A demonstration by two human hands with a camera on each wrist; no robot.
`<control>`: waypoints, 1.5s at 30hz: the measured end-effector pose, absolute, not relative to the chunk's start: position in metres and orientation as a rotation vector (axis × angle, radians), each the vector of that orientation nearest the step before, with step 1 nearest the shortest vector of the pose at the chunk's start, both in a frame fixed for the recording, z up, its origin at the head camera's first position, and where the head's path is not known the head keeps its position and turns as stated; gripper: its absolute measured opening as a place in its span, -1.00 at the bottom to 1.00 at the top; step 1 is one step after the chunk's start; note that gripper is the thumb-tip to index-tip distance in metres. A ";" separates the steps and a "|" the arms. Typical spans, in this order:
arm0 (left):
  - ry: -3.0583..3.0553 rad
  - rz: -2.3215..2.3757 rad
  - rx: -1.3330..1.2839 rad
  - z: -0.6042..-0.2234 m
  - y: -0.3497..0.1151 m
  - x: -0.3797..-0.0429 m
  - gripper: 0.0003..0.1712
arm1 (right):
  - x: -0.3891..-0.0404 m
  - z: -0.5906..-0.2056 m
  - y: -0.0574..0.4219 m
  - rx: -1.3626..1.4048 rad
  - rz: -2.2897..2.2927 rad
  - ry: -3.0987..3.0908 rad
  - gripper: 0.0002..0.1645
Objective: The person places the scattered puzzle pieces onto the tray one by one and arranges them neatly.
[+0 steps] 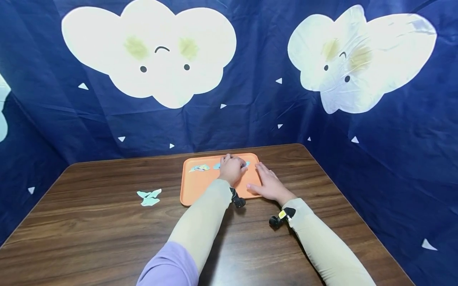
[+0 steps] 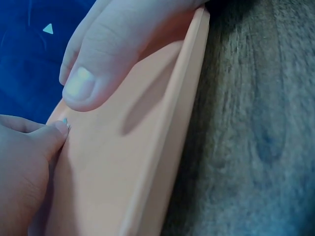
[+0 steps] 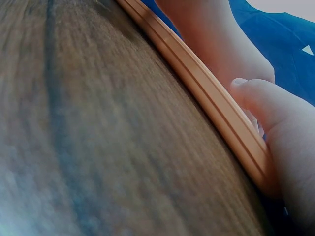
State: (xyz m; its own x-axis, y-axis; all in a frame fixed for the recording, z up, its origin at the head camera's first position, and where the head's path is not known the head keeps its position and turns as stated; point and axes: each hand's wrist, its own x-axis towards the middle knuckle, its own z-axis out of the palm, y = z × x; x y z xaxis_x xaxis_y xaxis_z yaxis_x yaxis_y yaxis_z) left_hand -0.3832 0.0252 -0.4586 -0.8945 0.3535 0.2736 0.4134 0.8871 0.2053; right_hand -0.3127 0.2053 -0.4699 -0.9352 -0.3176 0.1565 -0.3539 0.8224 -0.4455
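An orange tray [image 1: 200, 184] lies near the table's far edge, with flat pale-blue pieces on it, one [image 1: 216, 166] just left of my left hand. My left hand [image 1: 231, 169] reaches over the tray's back half, fingers bent down. In the left wrist view its thumb and finger pinch the tip of a small light-blue piece [image 2: 64, 121], mostly hidden by the hand. My right hand [image 1: 270, 186] rests at the tray's right front corner, fingers spread along the rim. Its thumb [image 2: 81, 88] extends over the tray floor and holds nothing.
Several mint-green flat pieces [image 1: 150, 198] lie overlapping on the brown wooden table [image 1: 107, 230], left of the tray. A patterned cluster of pieces [image 1: 198, 168] sits at the tray's back left. Dark blue cloth [image 1: 250, 127] with white clouds hangs behind the table.
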 end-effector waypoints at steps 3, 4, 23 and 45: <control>-2.823 -0.398 -0.568 -0.463 0.023 -0.384 -0.69 | -0.312 -0.470 0.203 0.532 0.741 -2.941 0.17; -2.821 -0.405 -0.566 -0.463 0.022 -0.384 -0.67 | -0.311 -0.470 0.202 0.533 0.747 -2.939 0.17; -2.745 -0.639 -0.685 -0.429 -0.031 -0.359 -0.54 | -0.310 -0.466 0.204 0.510 0.764 -2.952 0.20; -2.492 -0.719 -0.606 -0.423 -0.153 -0.313 -0.70 | -0.307 -0.466 0.202 0.516 0.776 -2.965 0.20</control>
